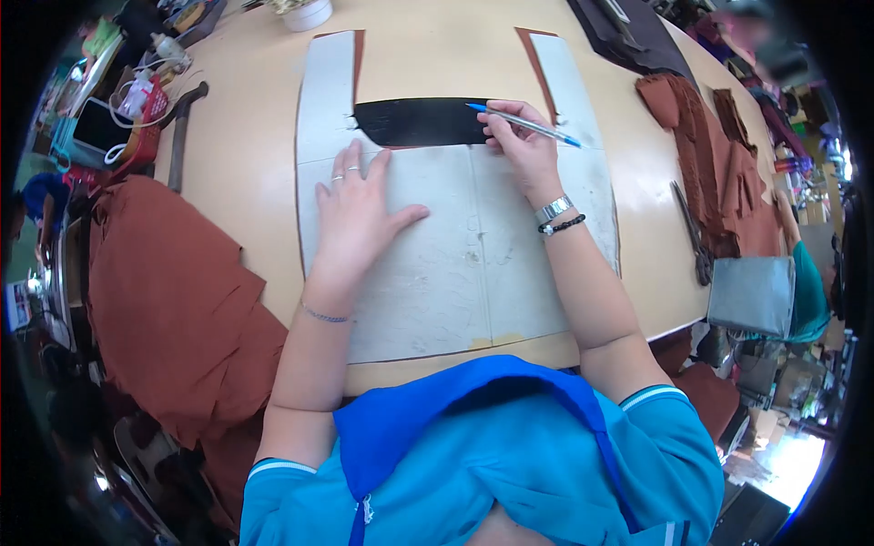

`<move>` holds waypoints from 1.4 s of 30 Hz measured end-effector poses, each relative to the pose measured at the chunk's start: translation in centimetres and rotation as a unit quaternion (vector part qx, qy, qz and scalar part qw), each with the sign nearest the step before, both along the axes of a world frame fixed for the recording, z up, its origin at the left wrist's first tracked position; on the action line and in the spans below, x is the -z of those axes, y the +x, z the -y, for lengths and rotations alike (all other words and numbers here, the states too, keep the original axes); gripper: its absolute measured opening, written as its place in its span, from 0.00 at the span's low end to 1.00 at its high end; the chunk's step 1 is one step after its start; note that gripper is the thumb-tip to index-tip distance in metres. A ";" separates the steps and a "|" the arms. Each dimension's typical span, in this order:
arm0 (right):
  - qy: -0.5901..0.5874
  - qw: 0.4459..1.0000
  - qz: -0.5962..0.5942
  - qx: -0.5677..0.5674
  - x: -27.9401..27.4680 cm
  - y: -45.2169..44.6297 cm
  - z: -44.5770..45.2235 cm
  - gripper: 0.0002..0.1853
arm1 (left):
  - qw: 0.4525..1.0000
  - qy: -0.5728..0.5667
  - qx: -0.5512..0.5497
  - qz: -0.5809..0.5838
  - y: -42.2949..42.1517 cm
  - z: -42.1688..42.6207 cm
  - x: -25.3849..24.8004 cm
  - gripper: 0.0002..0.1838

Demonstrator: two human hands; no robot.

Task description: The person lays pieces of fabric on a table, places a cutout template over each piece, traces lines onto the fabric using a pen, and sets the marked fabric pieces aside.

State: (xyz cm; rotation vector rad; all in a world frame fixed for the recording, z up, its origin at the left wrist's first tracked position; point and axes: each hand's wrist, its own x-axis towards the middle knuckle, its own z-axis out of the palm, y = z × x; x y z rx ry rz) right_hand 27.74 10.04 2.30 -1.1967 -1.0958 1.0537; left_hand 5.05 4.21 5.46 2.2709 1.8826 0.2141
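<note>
A large pale grey pattern board (428,291), with two arms reaching away from me, lies flat on the table. Brown leather (360,65) shows from under it along the inner edges. Across the gap between the arms lies a black strip (414,120). My left hand (355,205) rests spread and palm down on the board, just below the strip's left end. In my right hand (523,150), near the strip's right end, is a blue-and-clear ballpoint pen (537,128) held between fingers and thumb. The pen lies slanted, one end over the black strip.
A hammer (178,136) lies at the left, above a pile of brown leather (173,291). To the right are scissors (694,237), leather scraps (715,173) and a grey slab (751,296). A white pot (308,15) and a dark sheet (633,36) are at the back.
</note>
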 end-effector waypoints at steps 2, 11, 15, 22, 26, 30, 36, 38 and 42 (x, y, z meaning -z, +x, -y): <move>-0.001 1.000 -0.005 -0.015 -1.3 -2.1 -0.5 0.09 | 1.000 0.000 0.001 0.018 -0.3 -0.3 0.3 0.46; 0.112 0.970 0.150 -0.152 1.0 -10.6 -5.4 0.07 | 0.999 -0.046 -0.001 0.020 -0.5 -0.8 -0.2 0.50; 0.098 0.959 0.210 -0.162 0.7 -10.6 -5.1 0.08 | 0.999 -0.048 0.001 0.014 -0.5 -0.9 -0.1 0.53; 0.123 0.954 0.217 -0.166 1.0 -10.6 -5.2 0.08 | 0.999 -0.048 -0.003 0.020 -0.2 -0.8 -0.1 0.56; 0.158 0.950 0.206 -0.174 1.5 -10.8 -5.2 0.08 | 0.999 -0.039 0.000 0.031 -0.3 -0.8 -0.2 0.53; 0.129 0.953 0.221 -0.165 1.3 -10.6 -5.3 0.09 | 0.999 -0.047 0.006 0.028 -0.1 -0.8 -0.2 0.50; 0.133 0.987 0.078 -0.032 0.6 -3.4 -4.0 0.07 | 0.997 -0.058 0.006 0.041 0.0 -0.4 -0.8 0.48; 0.101 0.984 0.138 0.046 0.2 2.7 -2.6 0.05 | 0.997 -0.063 0.004 0.035 0.0 -0.5 -0.8 0.49; 0.102 0.971 0.162 0.143 2.5 12.5 -1.6 0.05 | 0.997 -0.066 0.000 0.032 0.2 -0.4 -1.0 0.49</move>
